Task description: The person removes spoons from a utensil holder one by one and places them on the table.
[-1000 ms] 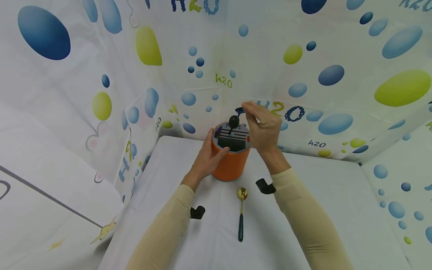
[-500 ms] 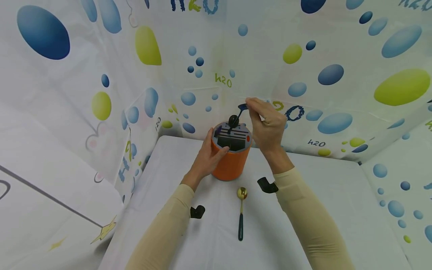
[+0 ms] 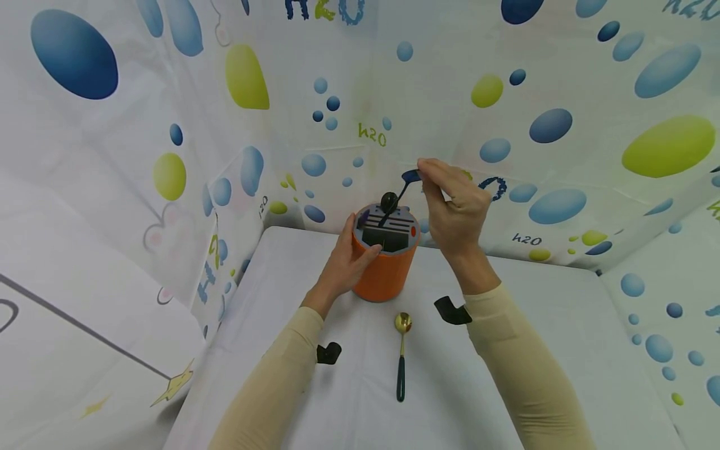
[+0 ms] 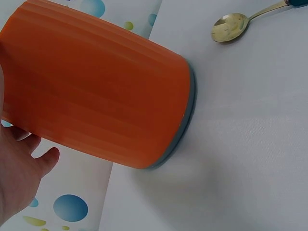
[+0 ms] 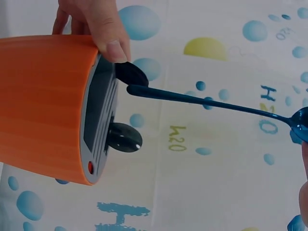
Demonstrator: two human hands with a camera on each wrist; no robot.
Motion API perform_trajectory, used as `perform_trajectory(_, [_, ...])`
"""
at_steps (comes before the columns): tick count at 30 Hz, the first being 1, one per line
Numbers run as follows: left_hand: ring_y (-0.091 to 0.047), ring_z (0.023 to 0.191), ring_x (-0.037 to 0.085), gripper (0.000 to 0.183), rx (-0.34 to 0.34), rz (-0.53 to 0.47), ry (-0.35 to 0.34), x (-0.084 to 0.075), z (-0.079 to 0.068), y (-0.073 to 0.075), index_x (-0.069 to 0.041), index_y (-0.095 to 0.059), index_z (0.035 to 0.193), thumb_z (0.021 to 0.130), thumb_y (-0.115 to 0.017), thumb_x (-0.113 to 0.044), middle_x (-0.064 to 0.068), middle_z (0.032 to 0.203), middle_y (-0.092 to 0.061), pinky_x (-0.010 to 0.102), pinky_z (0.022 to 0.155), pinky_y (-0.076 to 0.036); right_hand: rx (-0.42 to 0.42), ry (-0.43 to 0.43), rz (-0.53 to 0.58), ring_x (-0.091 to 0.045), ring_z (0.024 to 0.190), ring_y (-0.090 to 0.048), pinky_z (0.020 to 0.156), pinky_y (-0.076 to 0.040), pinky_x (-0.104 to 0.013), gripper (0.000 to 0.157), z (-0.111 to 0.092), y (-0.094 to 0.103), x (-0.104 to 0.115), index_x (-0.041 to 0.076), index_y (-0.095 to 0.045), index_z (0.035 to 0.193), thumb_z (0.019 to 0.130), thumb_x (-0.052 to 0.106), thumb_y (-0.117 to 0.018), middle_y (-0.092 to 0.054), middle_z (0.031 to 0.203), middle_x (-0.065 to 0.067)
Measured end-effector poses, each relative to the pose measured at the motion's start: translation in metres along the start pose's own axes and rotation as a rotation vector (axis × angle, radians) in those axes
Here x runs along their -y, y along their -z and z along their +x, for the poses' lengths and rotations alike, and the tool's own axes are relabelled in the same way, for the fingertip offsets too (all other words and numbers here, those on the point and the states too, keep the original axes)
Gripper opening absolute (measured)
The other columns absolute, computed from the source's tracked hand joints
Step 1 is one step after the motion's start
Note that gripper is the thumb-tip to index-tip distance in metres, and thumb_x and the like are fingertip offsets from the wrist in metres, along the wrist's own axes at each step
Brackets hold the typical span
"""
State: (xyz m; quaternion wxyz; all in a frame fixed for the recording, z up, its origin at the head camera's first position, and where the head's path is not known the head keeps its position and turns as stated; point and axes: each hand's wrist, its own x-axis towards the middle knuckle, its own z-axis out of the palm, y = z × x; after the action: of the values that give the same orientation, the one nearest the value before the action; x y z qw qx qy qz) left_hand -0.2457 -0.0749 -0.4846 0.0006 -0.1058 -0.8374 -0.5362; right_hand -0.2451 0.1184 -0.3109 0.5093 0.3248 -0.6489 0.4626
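As right hand (image 3: 458, 209), pinching blue spoon (image 3: 411, 177), draws farther toward two o'clock, left hand (image 3: 343, 262) grips orange holder (image 3: 385, 278); spoon looks free.

We have the holder (image 3: 382, 278) on the table (image 3: 349, 394) before the backdrop (image 3: 371, 69), a standing spoon (image 3: 389, 201) in its top, the left hand (image 3: 347, 259) against its left, the held spoon (image 5: 216, 103) between it and the right hand (image 3: 457, 209), and a loose spoon (image 3: 402, 359) nearer us.

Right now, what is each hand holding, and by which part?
The right hand pinches a blue spoon by its bowl; the left hand grips the orange holder near its rim.
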Motion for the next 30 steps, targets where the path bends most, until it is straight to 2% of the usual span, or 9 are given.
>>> perform_trajectory(7, [-0.018,0.161,0.025,0.096,-0.002,-0.008,0.000,0.000,0.000,0.000,-0.038,0.002,0.167,0.098,-0.057,-0.067,-0.004,0.175,-0.014,0.059,0.128,-0.021,-0.005,-0.008,-0.001,-0.031,0.093,-0.078,0.087,-0.062,-0.026,0.013,0.002,0.008,0.006,-0.005,-0.081,0.099,0.090,-0.010,-0.074,-0.080,0.100,-0.019])
perform_trajectory(13, [-0.020,0.161,0.026,0.098,-0.001,-0.002,-0.007,0.000,0.000,0.000,-0.029,0.000,0.169,0.098,-0.057,-0.066,-0.001,0.175,-0.016,0.059,0.128,-0.022,0.008,-0.008,-0.013,-0.033,0.091,-0.077,0.087,-0.062,-0.026,0.014,0.000,0.020,0.009,-0.005,-0.081,0.100,0.089,-0.011,-0.074,-0.080,0.099,-0.019])
perform_trajectory(21, [-0.023,0.160,0.028,0.100,0.000,-0.010,-0.002,0.000,0.000,0.001,-0.027,-0.001,0.169,0.097,-0.058,-0.067,0.001,0.175,-0.017,0.060,0.127,-0.023,0.020,-0.020,0.014,-0.035,0.089,-0.076,0.089,-0.062,-0.028,0.017,-0.005,0.029,0.009,-0.007,-0.080,0.098,0.086,-0.017,-0.074,-0.079,0.096,-0.022])
perform_trajectory(28, [-0.022,0.160,0.024,0.094,0.001,-0.013,-0.029,0.000,0.000,0.000,-0.037,0.001,0.167,0.099,-0.058,-0.063,-0.001,0.174,-0.018,0.057,0.129,-0.022,0.050,-0.051,-0.041,-0.034,0.094,-0.078,0.089,-0.061,-0.025,0.016,-0.012,0.035,0.013,-0.006,-0.081,0.099,0.087,-0.015,-0.074,-0.079,0.100,-0.020])
perform_trajectory(30, [-0.021,0.160,0.024,0.094,-0.001,-0.011,-0.033,0.000,0.001,-0.001,-0.036,0.002,0.167,0.100,-0.058,-0.062,-0.001,0.174,-0.017,0.057,0.129,-0.022,0.067,-0.063,-0.055,-0.034,0.094,-0.078,0.090,-0.061,-0.024,0.015,-0.015,0.037,0.013,-0.006,-0.081,0.099,0.088,-0.013,-0.074,-0.079,0.100,-0.020])
